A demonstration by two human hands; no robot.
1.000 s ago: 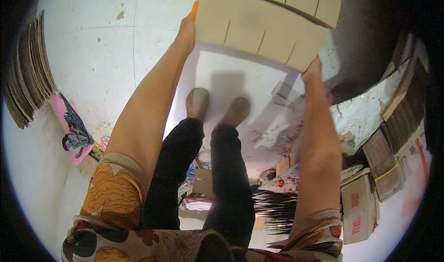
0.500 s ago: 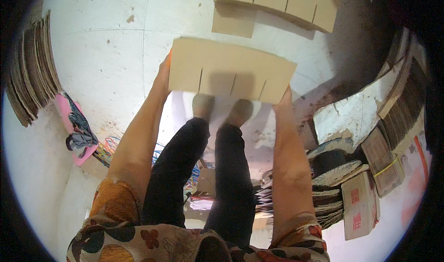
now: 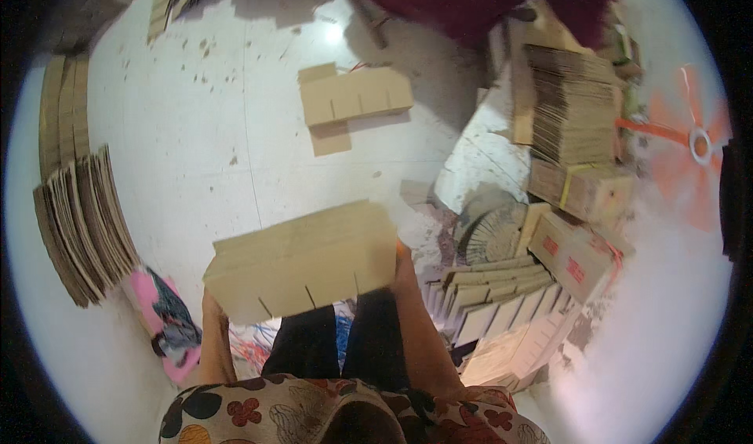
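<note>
Between my two hands is a stack of slotted cardboard sheets point(image 3: 302, 248), tan, with several short slits along its near edge. My left hand point(image 3: 215, 309) is closed on its left end, the fingers partly hidden by the cardboard. At the other end, my right hand point(image 3: 404, 270) grips the side, its fingers mostly out of sight. The stack is held in front of my legs and slants a little, right end farther away. Beyond it on the floor lies a similar slotted cardboard stack point(image 3: 357, 97), with a flat piece point(image 3: 331, 142) sticking out beneath.
Stacked cardboard point(image 3: 86, 224) stands along the left wall, by a pink item point(image 3: 147, 295). At right are a tall cardboard pile point(image 3: 571, 103), printed cartons point(image 3: 571, 260), slotted sheets point(image 3: 502, 295) and an orange-bladed fan point(image 3: 698, 142). Dark red cloth point(image 3: 486, 1) is at the far side.
The held cardboard stack has come closer to my body and tilted, its left end now nearer. My view has shifted, so the floor stack and far side show more fully.
</note>
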